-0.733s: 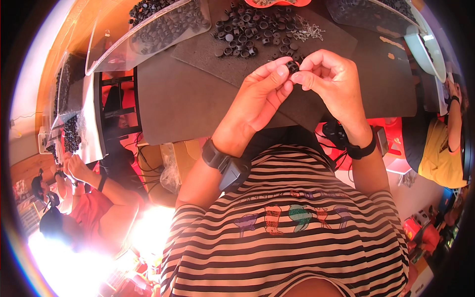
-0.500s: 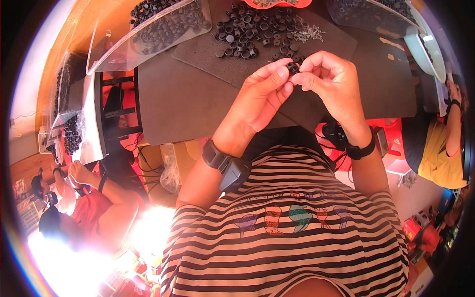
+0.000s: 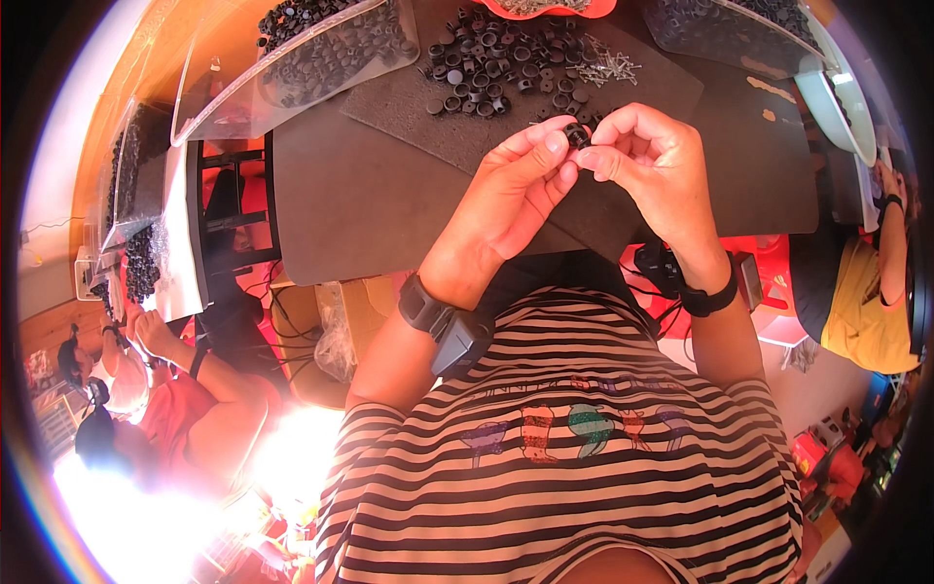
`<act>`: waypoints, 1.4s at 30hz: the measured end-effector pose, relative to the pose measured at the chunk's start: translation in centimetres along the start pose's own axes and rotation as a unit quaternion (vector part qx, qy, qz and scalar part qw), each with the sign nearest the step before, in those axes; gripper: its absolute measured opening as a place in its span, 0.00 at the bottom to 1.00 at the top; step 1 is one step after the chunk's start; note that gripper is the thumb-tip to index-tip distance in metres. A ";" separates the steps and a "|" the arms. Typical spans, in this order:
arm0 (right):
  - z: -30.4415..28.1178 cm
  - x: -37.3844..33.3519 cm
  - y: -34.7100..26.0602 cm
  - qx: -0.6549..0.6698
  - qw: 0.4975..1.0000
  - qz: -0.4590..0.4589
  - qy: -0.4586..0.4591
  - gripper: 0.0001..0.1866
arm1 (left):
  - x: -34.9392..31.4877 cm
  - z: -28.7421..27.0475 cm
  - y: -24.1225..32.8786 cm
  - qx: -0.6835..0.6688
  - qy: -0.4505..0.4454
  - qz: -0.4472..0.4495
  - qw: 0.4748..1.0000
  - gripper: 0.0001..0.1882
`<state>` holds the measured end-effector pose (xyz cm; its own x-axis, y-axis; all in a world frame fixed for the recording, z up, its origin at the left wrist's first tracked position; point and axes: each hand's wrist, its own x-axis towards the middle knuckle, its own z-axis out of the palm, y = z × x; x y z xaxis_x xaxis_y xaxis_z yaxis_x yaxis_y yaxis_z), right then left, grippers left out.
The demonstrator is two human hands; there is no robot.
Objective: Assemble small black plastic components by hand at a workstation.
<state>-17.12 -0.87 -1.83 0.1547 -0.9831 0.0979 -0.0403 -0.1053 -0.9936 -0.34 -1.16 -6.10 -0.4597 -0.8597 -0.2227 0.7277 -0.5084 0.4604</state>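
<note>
Fingers of the left hand (image 3: 511,195) and the right hand (image 3: 652,161) meet over the dark bench (image 3: 389,214), both pinched on one small black part (image 3: 578,135); it is round and ring-like, matt, mostly hidden by the fingertips. At the far left lies a clear plastic bag (image 3: 292,68) packed with black pieces, glossy and creased; right of it a loose pile of black rings (image 3: 496,63) sits on a dark textured mat (image 3: 662,88), short hollow cylinders; just beyond the held part lies a small heap of silver screws (image 3: 608,70), thin and shiny; a black band (image 3: 708,297) wraps the right wrist.
</note>
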 end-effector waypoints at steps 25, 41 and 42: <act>0.2 0.1 0.9 0.078 0.997 0.000 -0.006 0.11 | 0.0 -0.6 -0.3 0.030 -0.029 0.022 0.999 0.10; 0.7 0.0 1.1 0.151 0.987 -0.009 -0.053 0.14 | -0.1 -0.7 -0.5 0.015 -0.060 0.036 0.997 0.08; 0.7 0.0 1.2 0.151 0.987 -0.009 -0.053 0.14 | -0.1 -0.6 -0.6 0.015 -0.060 0.036 0.997 0.08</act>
<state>-16.46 -0.91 -3.02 0.2561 -0.9585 0.1250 0.2572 -0.0571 -0.9647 -0.41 -0.83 -6.88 -0.4659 -0.8808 -0.0847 0.7462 -0.4425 0.4974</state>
